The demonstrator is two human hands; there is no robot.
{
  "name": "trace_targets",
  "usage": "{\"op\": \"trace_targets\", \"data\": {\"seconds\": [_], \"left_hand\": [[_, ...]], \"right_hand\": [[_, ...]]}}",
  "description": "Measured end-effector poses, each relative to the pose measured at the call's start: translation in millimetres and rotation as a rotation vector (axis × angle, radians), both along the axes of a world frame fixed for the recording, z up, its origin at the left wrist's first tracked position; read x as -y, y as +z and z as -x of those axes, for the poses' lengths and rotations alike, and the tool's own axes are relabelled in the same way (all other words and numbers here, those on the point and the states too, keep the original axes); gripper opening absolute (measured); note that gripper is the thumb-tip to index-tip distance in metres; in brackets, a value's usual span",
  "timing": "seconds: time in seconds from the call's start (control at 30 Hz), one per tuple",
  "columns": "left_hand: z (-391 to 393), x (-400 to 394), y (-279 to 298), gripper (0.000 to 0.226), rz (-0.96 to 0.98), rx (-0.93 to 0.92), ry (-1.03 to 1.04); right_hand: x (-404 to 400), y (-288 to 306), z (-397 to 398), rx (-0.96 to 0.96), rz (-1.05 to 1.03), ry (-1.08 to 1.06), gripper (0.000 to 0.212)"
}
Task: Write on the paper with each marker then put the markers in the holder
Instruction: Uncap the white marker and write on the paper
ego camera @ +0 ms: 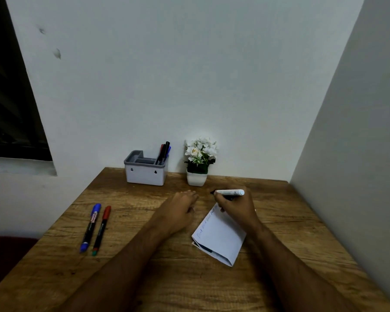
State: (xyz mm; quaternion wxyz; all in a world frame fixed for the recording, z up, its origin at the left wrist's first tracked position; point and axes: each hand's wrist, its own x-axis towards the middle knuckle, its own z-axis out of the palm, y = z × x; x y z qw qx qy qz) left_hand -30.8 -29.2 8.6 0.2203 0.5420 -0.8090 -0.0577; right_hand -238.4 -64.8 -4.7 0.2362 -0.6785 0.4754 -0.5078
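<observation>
Forearms reach in from the near edge over wooden table [212, 289]. Folded white paper [221, 237], faint blue handwriting along its left edge, lies tilted just under and nearer than the grip. Grey-and-white holder [145, 174] stands far left of the grip by the wall, several markers upright in its right compartment. Potted white flowers [198, 161] beyond the grip. Right hand [235, 210] grips white marker [229, 192], lying roughly level, dark tip pointing left, above paper's far end. Left hand [181, 207] just left of grip, fingers relaxed, flat on table. Blue marker [91, 227] and red marker [101, 230] lie side by side far left.
</observation>
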Motion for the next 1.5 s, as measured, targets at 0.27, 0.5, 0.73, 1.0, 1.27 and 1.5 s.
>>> {"op": "trace_targets", "data": {"seconds": [0.27, 0.5, 0.73, 1.0, 1.27, 1.5], "left_hand": [[-1.6, 0.2, -15.0, 0.029, -0.055, 0.153, 0.221], [4.1, -2.1, -5.6, 0.023, 0.022, 0.108, 0.329], [-2.9, 0.2, 3.7, 0.019, 0.049, -0.704, 0.542], [-3.0, 1.9, 8.9, 0.035, -0.402, -1.616, 0.57], [9.4, -4.1, 13.3, 0.055, -0.495, -1.784, 0.467], [10.7, -5.8, 20.9, 0.054, -0.493, -1.809, 0.504]], "right_hand": [[-5.2, -0.3, -12.2, -0.013, 0.016, 0.06, 0.012], [-9.3, 0.3, -15.2, 0.001, 0.027, 0.094, 0.014], [-18.0, 3.9, -25.7, -0.017, 0.115, 0.194, 0.011], [-28.2, 7.8, -42.1, -0.019, 0.152, 0.243, 0.009], [-27.6, 3.1, -49.3, 0.058, 0.078, 0.255, 0.006], [-20.8, 7.7, -50.9, 0.111, 0.048, 0.246, 0.026]]}}
